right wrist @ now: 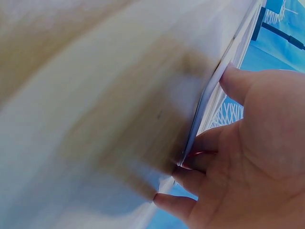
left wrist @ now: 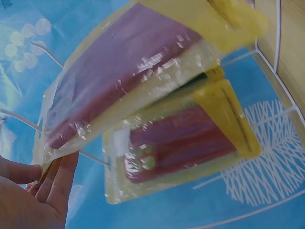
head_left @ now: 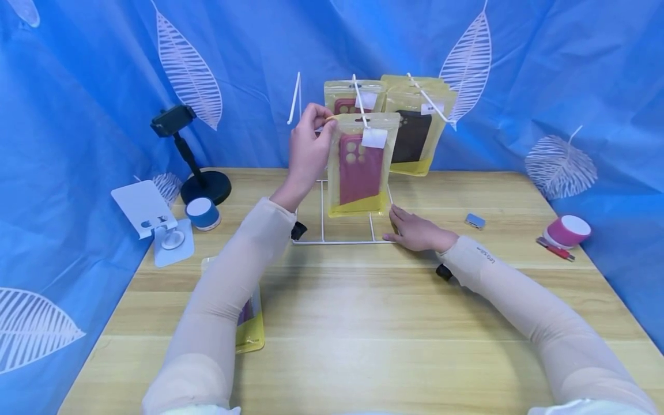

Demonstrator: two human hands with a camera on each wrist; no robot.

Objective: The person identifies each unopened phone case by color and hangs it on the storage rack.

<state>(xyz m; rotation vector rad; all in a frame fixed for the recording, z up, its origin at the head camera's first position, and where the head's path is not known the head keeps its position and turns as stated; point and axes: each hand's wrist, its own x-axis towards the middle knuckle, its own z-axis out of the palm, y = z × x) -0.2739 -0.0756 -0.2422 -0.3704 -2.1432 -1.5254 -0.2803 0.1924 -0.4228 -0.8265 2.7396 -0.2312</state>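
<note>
— Where are you with it?

— My left hand (head_left: pixel 307 147) pinches the top corner of the red phone case packet (head_left: pixel 361 167), which hangs on the middle hook (head_left: pixel 360 104) of the white wire rack (head_left: pixel 332 230), toward the far edge of the tabletop (head_left: pixel 363 323). My right hand (head_left: pixel 415 232) lies flat with straight fingers on the rack's base, steadying it.

— And next?

— I judge the packet is being seated on the hook; it calls for sliding the hole fully along the wire, then letting go.

Light wooden table (head_left: pixel 363 323) with visible plank grain, evenly lit. A blue fabric backdrop (head_left: pixel 78 86) (printed with white leaf motifs) encloses it at the rear and both sides.
</note>
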